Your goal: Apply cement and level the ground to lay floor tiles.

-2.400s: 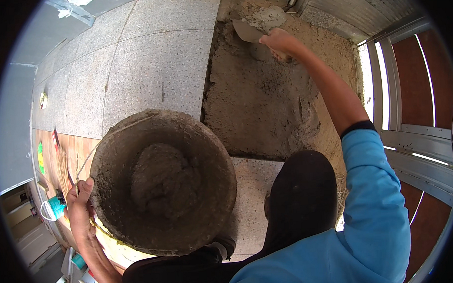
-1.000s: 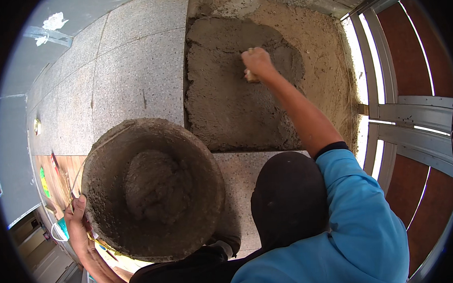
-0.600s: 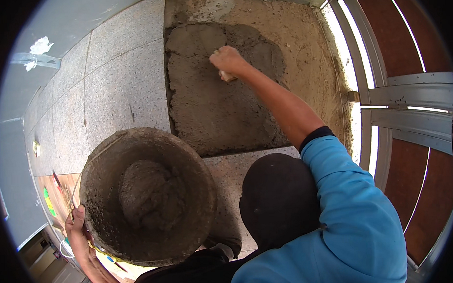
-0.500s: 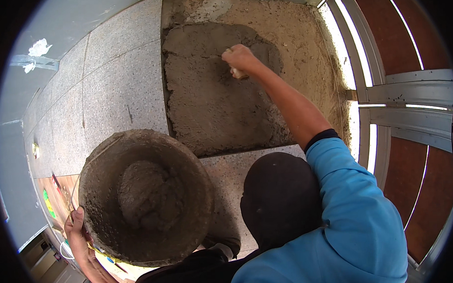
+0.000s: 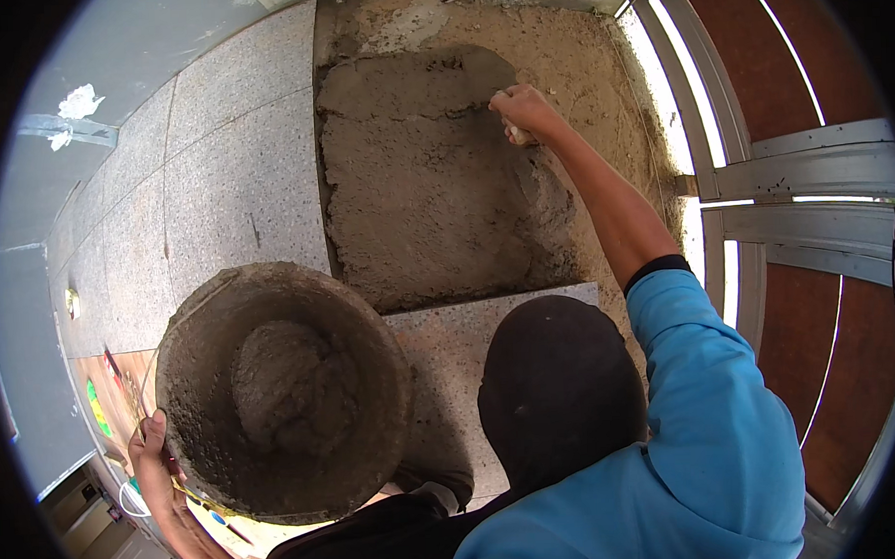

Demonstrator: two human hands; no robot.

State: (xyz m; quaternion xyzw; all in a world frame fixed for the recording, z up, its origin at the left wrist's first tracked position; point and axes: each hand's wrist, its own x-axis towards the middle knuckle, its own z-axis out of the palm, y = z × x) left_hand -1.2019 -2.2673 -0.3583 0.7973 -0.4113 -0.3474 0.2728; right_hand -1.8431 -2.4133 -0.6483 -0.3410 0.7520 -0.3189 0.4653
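Note:
My left hand is closed on the left side of a grey bucket, its thumb at the rim. The bucket is crusted with mortar, and its mouth faces up toward me. A lump of wet mortar lies inside. Out ahead, my right hand is wrapped round the pale handle of what looks like a trowel; the blade is hidden. This hand is over the right edge of a spread mortar bed. The bed is rough, with a ragged crack across its far part.
Speckled tiles border the bed on the left, and another tile lies on its near side. Sandy ground adjoins it on the right, before a metal-framed barrier. A grey wall rises at the left. A dark rounded form, apparently my knee, is in front.
My right hand has moved right with the trowel, from over the mortar to the bed's right edge. The crack across the far part shows more plainly. My left hand stays on the bucket.

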